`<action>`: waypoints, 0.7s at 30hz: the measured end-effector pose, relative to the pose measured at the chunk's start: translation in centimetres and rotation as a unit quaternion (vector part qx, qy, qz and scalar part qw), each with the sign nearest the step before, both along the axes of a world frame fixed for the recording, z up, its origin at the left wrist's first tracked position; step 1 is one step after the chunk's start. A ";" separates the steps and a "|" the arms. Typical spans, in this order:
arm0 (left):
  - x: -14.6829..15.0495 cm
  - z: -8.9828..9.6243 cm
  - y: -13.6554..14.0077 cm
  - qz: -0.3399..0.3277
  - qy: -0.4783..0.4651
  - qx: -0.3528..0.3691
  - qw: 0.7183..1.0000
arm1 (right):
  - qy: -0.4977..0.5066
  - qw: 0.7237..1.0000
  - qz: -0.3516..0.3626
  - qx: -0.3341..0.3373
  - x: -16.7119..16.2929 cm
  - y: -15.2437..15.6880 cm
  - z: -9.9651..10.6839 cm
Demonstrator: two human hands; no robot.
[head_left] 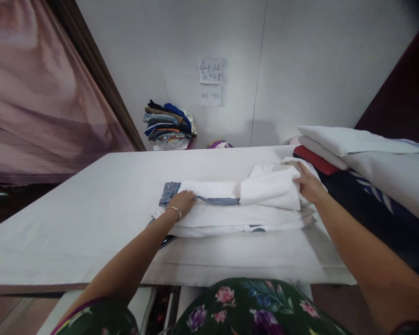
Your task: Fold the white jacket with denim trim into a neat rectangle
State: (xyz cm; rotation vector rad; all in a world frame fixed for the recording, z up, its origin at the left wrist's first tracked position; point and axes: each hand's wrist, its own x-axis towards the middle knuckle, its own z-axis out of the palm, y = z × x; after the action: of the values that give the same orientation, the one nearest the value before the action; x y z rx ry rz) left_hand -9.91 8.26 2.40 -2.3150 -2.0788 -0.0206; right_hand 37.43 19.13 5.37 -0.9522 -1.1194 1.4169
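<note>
A white garment with blue denim trim lies in a long folded strip on top of other folded white cloth. My left hand rests on its left part beside the ribbed denim end, fingers laid flat on the fabric. At the right end, my right hand pinches the edge of a white fold between thumb and fingers. That fold lies doubled over towards the left. The tips of my right fingers are partly hidden by the cloth.
The white-covered table spreads under everything. At the right is a heap of clothes, white, grey, red and navy. Behind the table stands a stack of folded clothes near the wall with paper signs. A pink curtain hangs at left.
</note>
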 end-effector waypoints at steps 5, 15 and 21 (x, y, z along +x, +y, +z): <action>0.1 -0.4 -1.1 0.004 0.003 -0.043 0.999 | 0.034 0.993 -0.013 -0.108 -0.2 0.3 -0.3; 8.2 -1.0 0.4 -0.150 -0.082 -0.073 0.983 | -0.089 0.970 0.136 -0.183 -1.7 3.1 -1.2; 10.5 -1.3 4.9 -0.118 -0.084 -0.072 0.987 | -0.020 0.991 0.077 -0.104 -3.8 6.5 5.4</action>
State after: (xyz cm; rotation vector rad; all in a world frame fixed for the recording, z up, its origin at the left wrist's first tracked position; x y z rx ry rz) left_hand 0.56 13.15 1.13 -2.7235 -1.9194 -0.0771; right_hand 33.64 25.63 10.73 -1.0621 -1.1103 1.6716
